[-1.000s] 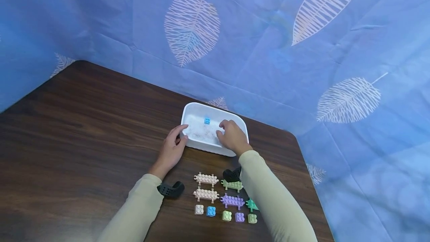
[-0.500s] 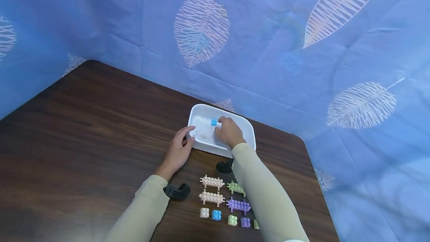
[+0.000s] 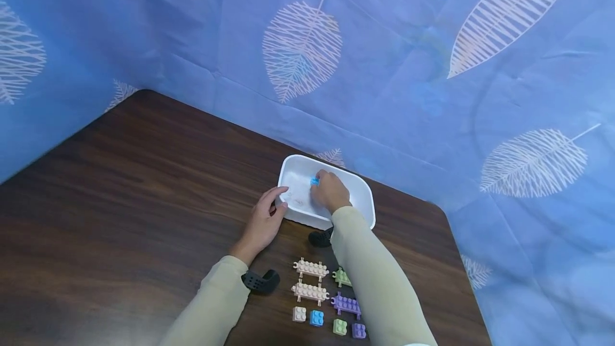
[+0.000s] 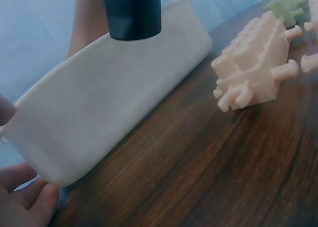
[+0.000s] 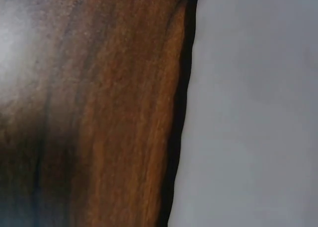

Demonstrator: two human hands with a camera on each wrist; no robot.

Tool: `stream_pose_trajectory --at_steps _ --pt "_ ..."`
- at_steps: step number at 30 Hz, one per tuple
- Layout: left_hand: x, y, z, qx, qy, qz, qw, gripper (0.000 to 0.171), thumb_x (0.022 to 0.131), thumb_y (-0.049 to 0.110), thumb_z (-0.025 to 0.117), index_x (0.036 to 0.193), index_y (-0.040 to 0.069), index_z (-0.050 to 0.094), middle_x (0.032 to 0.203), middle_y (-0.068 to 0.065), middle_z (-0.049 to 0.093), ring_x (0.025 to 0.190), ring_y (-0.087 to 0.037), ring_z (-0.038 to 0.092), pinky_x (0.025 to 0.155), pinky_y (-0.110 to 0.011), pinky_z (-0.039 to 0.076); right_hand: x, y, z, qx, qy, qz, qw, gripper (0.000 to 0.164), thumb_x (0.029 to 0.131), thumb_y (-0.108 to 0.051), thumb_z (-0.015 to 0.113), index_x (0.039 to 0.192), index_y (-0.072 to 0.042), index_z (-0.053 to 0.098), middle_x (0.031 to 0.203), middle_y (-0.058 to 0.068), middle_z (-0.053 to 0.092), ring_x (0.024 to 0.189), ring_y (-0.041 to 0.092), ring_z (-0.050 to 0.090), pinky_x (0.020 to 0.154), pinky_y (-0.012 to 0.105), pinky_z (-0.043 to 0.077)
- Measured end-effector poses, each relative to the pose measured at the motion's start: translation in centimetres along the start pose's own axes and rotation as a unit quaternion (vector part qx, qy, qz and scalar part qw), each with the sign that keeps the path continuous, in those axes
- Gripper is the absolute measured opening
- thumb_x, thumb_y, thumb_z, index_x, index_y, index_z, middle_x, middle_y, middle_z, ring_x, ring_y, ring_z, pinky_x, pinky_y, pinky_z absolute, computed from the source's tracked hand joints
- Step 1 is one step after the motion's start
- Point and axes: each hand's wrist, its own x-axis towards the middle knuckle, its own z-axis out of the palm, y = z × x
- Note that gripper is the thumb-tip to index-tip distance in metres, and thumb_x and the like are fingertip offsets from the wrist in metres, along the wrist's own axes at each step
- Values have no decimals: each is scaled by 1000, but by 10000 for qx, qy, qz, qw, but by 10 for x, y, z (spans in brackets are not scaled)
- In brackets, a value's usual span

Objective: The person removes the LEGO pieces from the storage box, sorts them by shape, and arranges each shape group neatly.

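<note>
A white plastic bin (image 3: 307,220) stands near the table's back edge in the head view. At its left front corner my left hand (image 3: 261,226) holds the rim, one finger over the top and the thumb against the outside wall; the left wrist view shows these fingers (image 4: 37,202) at the bin's end. Inside the bin, my right hand (image 3: 331,192) pinches a small light-blue building brick (image 3: 314,181), partly covered by the fingertips. The right wrist view has only the bin's outer wall (image 5: 248,113) and wood, with no fingers visible.
In front of the bin lie two pale-pink studded car bases (image 3: 309,291), a purple base (image 3: 346,305) and a green base (image 3: 341,276) partly under the right sleeve. Nearer is a row of small bricks: pale pink (image 3: 299,314), blue (image 3: 316,318), light green (image 3: 339,327), purple (image 3: 358,330).
My right hand has moved leftward inside the bin to the blue brick and taken it between the fingertips. The left hand stays at the bin's corner. The head view has shifted slightly.
</note>
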Motion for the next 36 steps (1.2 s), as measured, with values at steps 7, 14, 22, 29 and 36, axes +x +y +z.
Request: stream_pose_trajectory --at_steps 7,14,22,29,36 --pt "0 4 0 -29 0 -31 10000 37 96 14 52 133 12 53 144 -13 41 134 -28 38 103 -47 41 1 -4 2 -48 -20 26 10000 34 92 -25 52 121 -8 57 114 12 61 105 26 58 92 45 48" --pt "-2 5 2 -25 -35 -42 10000 37 96 13 52 133 11 53 144 -13 40 134 -29 38 103 -47 42 2 -2 6 -135 -29 107 9998 35 92 -25 50 121 -7 57 113 12 61 105 26 58 88 47 50" --pt "-1 2 1 -43 -14 2 10000 37 96 14 51 133 12 52 144 -13 40 134 -28 37 103 -48 41 2 2 9 -101 31 87 9999 32 92 -24 49 117 -6 57 105 11 60 98 24 58 82 47 52" --pt "-1 1 2 -27 -68 -70 9999 38 96 15 50 134 12 52 145 -12 39 135 -28 37 104 -47 41 -5 8 9 -19 47 123 9999 35 91 -26 51 120 -7 56 106 11 60 97 25 57 84 47 51" --pt "2 0 0 27 -36 -21 10000 38 96 15 50 134 13 52 145 -11 39 135 -28 36 104 -46 41 -15 15 5 97 185 -45 9998 36 91 -23 47 122 -8 56 104 10 60 86 21 54 73 41 51"
